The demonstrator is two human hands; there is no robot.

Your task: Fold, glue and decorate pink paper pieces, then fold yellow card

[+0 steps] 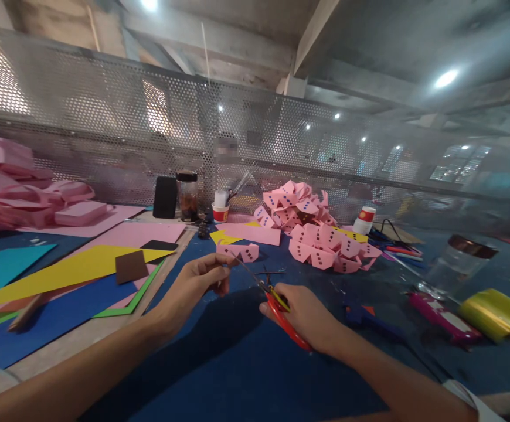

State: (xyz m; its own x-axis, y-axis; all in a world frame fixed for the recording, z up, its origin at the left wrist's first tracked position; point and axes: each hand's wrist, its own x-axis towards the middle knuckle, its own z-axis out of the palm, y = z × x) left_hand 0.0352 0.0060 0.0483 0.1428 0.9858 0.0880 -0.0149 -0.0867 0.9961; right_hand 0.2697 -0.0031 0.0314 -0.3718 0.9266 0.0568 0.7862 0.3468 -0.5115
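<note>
My right hand (304, 310) is closed round the red and yellow handles of a pair of scissors (286, 325). Their blades are parted and point up and left, one tip reaching the fingers of my left hand (206, 275). Those left fingers are pinched together at that tip; whatever lies between them is too small to make out. Just beyond them a folded pink paper piece with dark marks (248, 253) rests on the blue tabletop (220, 363). A larger heap of pink dotted paper pieces (296, 202) stands farther back, with a nearer row of them (320, 249) to the right.
At left lie coloured sheets (83, 266) and a pile of pink paper (26, 187). Along the back stand a lidded jar (188, 196) and a paper cup (220, 212). To the right are a clear jar (452, 269), a yellow roll (499, 313) and a blue glue gun (369, 319).
</note>
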